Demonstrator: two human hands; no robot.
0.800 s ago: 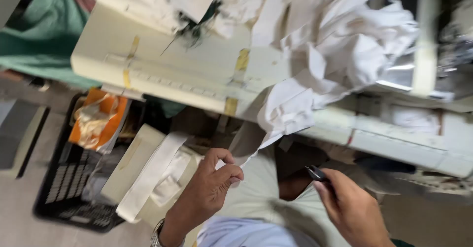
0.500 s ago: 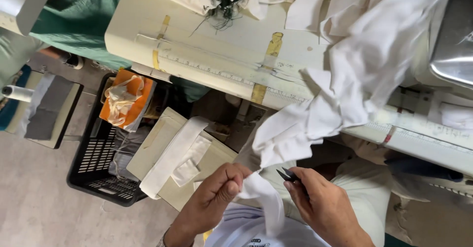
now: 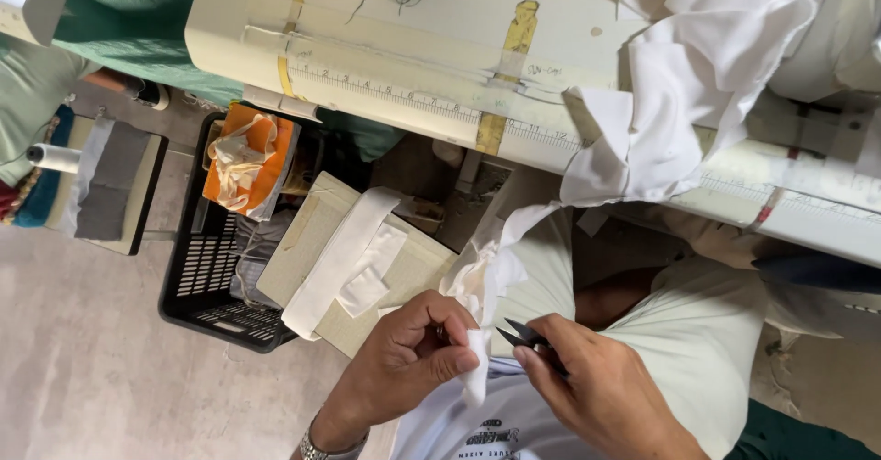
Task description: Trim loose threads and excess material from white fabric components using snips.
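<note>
My left hand pinches the end of a white fabric strip that trails up to a heap of white cloth on the cream sewing table. My right hand grips small black thread snips, their points open right beside the pinched cloth end. Both hands are low in the view, over my lap.
A black plastic crate on the floor at left holds orange and white scraps. A cardboard piece with white strips lies across it. A measuring tape runs along the table edge. Green cloth hangs at upper left.
The view has tilted lower and closer. My hands have come together, and the snips now sit against the cloth end pinched in my left hand.
</note>
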